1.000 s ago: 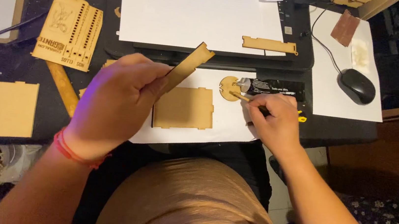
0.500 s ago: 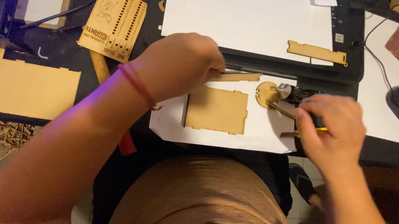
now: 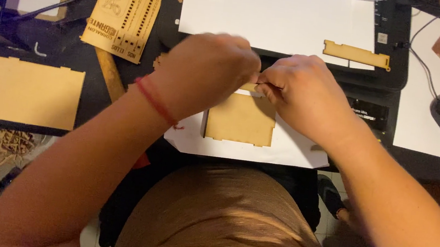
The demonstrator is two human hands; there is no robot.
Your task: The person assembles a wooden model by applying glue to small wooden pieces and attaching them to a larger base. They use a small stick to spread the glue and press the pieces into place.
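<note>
Wooden strip (image 3: 250,87) pinched between two hands; one square panel (image 3: 240,119) below.

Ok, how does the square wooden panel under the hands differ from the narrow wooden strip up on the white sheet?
The square wooden panel is broad and nearly square; the narrow wooden strip is long and thin. The panel lies on the small white paper just below the left hand and right hand, partly covered by them; the strip lies apart, untouched, on the large white sheet. Both are flat, tan, with notched edges.
</note>
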